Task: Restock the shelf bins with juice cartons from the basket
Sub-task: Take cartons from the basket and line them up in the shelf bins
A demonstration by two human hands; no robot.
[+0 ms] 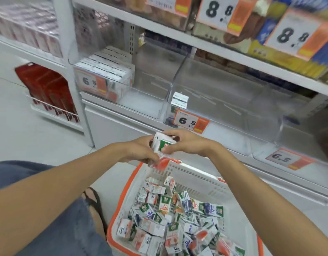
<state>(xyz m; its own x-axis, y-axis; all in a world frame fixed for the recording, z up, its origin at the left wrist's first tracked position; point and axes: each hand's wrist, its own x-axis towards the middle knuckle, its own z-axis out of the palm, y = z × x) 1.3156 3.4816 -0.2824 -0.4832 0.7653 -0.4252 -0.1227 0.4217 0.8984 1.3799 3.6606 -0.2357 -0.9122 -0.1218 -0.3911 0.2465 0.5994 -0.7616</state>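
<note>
Curling my left hand and right hand round one juice carton, I am judging it light, crushable, best pinched by its flat sides.

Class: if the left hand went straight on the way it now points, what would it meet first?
Likely the right hand, which grips the same juice carton just ahead; beyond it the clear bin, though depth is unclear.
</note>
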